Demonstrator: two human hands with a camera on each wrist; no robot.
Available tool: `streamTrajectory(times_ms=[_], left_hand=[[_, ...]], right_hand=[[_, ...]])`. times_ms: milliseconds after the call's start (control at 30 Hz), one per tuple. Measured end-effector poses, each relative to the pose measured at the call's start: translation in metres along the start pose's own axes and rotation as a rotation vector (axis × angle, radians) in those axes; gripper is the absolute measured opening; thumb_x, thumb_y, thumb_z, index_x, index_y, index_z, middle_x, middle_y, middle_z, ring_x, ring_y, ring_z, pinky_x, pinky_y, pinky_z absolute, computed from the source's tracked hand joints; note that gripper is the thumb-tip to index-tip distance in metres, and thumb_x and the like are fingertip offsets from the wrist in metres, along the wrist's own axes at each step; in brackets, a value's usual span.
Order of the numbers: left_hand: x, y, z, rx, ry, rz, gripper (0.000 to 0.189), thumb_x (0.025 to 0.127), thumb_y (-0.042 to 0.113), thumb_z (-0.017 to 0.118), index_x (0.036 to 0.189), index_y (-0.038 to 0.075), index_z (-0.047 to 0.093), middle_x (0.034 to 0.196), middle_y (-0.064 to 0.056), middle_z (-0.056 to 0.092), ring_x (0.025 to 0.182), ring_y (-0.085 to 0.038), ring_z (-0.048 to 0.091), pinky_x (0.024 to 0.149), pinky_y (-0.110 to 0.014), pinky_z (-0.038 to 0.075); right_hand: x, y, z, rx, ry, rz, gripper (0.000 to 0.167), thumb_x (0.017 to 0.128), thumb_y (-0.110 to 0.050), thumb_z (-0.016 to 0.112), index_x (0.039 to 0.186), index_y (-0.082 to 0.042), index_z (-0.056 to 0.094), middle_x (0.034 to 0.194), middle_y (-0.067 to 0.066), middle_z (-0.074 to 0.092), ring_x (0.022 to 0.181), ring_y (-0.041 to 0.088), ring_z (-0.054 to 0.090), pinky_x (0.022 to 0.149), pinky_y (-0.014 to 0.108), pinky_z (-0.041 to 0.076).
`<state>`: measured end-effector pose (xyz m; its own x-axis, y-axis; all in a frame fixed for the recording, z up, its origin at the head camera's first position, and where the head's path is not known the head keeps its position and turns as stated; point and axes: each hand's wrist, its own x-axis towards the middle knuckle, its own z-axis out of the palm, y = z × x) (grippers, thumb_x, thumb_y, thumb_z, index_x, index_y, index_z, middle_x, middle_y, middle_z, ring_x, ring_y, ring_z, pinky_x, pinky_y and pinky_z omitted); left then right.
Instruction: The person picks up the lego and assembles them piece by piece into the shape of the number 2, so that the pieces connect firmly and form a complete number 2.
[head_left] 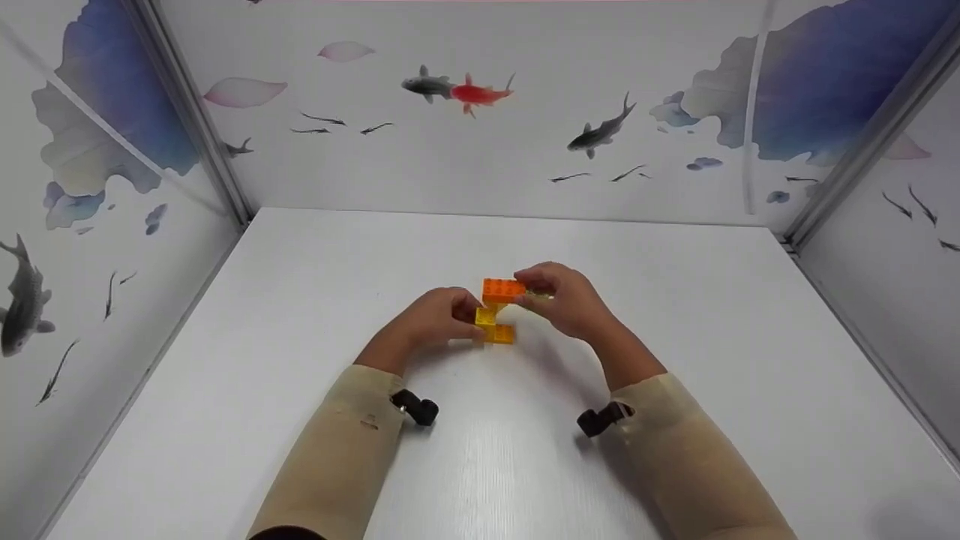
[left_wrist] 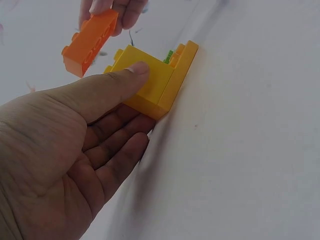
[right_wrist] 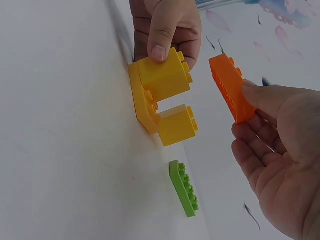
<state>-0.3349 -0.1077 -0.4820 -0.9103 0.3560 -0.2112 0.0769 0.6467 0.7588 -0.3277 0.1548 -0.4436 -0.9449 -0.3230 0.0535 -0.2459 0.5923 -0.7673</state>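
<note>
My right hand [head_left: 566,301] pinches an orange toy brick [head_left: 501,290] by one end, its studs facing up. This brick hangs just above a small yellow structure, with a gap between them in the right wrist view. My left hand [head_left: 433,319] grips a tall yellow block [right_wrist: 162,75] at one end of that structure, thumb on its side. A second, smaller yellow block [right_wrist: 177,127] stands at the other end. Both sit on a flat orange-yellow base brick [right_wrist: 141,107], whose studs show between them.
A light green studded brick [right_wrist: 183,189] lies on the white table [head_left: 300,270] beyond the structure, mostly hidden behind my right hand in the head view. White panels [head_left: 517,165] with painted fish and petals enclose the table at the back and sides.
</note>
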Motion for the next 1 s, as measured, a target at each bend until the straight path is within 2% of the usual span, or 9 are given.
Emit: streamTrajectory(times_ms=[300,633,1000], left_hand=[[0.0,-0.001,0.0,0.024,0.004,0.032,0.035,0.092,0.032,0.087,0.121,0.021,0.069,0.116,0.002,0.072,0.11,-0.021,0.065,0.108,-0.04,0.056],[-0.002,0.0,0.001,0.001,0.002,0.04,0.034,0.092,0.032,0.087,0.119,0.022,0.069,0.117,0.004,0.072,0.111,-0.021,0.065,0.109,-0.041,0.055],[-0.002,0.003,0.0,-0.003,0.01,0.042,0.037,0.091,0.034,0.088,0.121,0.024,0.069,0.119,0.005,0.071,0.113,-0.021,0.065,0.112,-0.042,0.055]], right_hand=[[-0.004,0.006,0.006,0.007,-0.019,-0.059,0.038,0.1,-0.022,0.078,0.136,-0.014,0.073,0.129,0.001,0.072,0.119,0.023,0.069,0.111,0.044,0.057],[-0.005,0.009,0.012,-0.018,-0.064,-0.027,0.037,0.099,-0.024,0.079,0.136,-0.019,0.074,0.128,0.001,0.072,0.118,0.023,0.069,0.11,0.043,0.057],[-0.003,0.012,0.015,-0.014,-0.067,-0.01,0.036,0.099,-0.023,0.079,0.135,-0.019,0.074,0.128,-0.001,0.071,0.119,0.02,0.069,0.111,0.041,0.057]])
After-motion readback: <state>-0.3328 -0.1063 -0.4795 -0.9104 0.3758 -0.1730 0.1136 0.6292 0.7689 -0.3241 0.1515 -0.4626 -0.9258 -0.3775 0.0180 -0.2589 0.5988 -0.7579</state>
